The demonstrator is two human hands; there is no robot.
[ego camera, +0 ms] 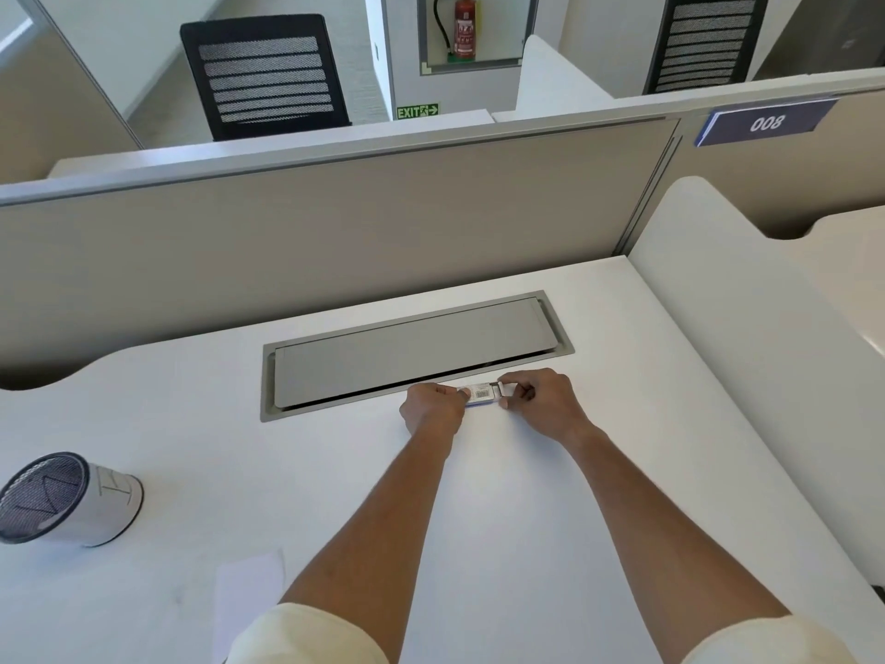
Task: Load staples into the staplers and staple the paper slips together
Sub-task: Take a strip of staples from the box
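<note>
Staple box [479, 394], small w/ a printed label, is held btwn both hands at arm's reach, just over the white counter [527, 496]. Left grip [433, 409] pinches one end, fingers curled on it. Right grip [541, 404] pinches the other end, where an inner tray seems part-slid out; too small to be sure. Just beyond the grips is a grey cable-tray lid [412, 349] w/ a dark gap along the edge nearest them. Paper slip [249, 596] lies well back from the left grip, close to the person's body. Mesh cup [67, 498] sits far out to that grip's left. No stapler in view. Risk, as I judge it: a sharp tug could shoot the tray out and scatter staple strips, some prob. into that gap. Strips may also snap if squeezed.
</note>
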